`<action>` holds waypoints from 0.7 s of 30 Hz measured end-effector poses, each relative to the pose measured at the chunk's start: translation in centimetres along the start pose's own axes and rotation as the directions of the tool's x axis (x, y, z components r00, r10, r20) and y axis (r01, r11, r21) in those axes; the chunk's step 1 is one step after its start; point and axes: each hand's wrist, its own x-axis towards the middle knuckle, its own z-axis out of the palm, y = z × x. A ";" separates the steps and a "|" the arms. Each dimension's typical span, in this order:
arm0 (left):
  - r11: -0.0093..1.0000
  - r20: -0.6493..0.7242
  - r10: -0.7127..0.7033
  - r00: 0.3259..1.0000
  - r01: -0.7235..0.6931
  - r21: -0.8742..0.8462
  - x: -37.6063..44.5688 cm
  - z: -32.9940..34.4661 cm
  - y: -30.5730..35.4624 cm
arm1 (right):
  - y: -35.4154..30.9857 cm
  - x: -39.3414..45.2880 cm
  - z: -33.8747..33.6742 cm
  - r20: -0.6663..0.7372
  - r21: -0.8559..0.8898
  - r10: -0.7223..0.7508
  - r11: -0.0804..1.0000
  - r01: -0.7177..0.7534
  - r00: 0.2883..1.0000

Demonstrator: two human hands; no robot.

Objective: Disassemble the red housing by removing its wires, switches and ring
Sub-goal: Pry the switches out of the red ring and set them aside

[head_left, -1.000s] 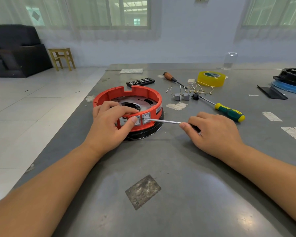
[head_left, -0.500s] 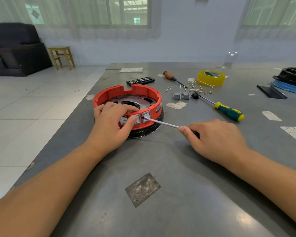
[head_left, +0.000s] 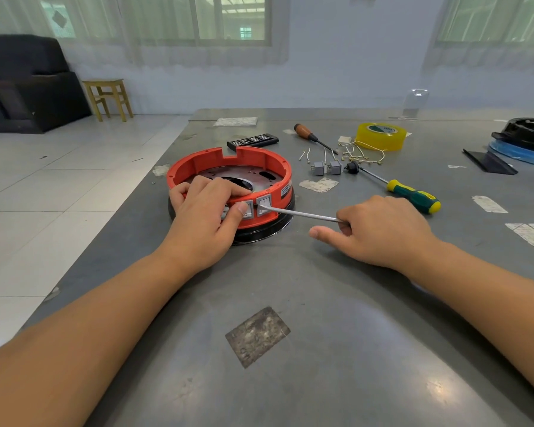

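The round red housing (head_left: 269, 167) sits on a black ring (head_left: 269, 231) on the grey table (head_left: 321, 349). Grey rocker switches (head_left: 264, 204) are set in its near wall. My left hand (head_left: 204, 217) grips the near wall, fingers over the rim and thumb pressing a switch. My right hand (head_left: 379, 229) holds a thin metal screwdriver (head_left: 302, 213); its tip touches the edge of the right switch. Two removed grey switches (head_left: 326, 167) and loose wires (head_left: 361, 152) lie behind.
A green-yellow screwdriver (head_left: 410, 197), a wooden-handled screwdriver (head_left: 313, 137), a yellow tape roll (head_left: 380, 135) and a black remote (head_left: 252, 140) lie at the back. A black and blue part (head_left: 527, 140) is far right. The table's left edge drops to tiled floor.
My right hand has lifted slightly and stretched its thumb out, with the screwdriver tip still at the right switch. My left hand keeps its hold on the housing.
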 end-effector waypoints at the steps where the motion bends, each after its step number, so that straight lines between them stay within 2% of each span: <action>1: 1.000 0.005 0.001 1.000 -0.001 0.004 0.0 0.0 0.0 | 0.1 0.5 0.2 -0.001 -0.021 0.003 1.000 -0.003 1.000; 11: 0.998 -0.023 0.039 0.999 -0.040 -0.050 -0.3 0.1 -0.4 | 0.3 4.0 2.4 -0.122 -0.210 0.057 0.974 -0.081 0.991; 15: 0.995 -0.016 0.069 0.997 -0.070 -0.077 -0.3 0.2 -0.4 | 0.1 5.6 2.9 -0.192 -0.174 0.073 0.979 -0.107 0.979; 21: 0.988 -0.015 0.125 0.992 -0.126 -0.087 -0.4 0.3 -0.3 | -0.1 7.4 3.9 -0.187 -0.098 0.084 0.990 -0.104 0.979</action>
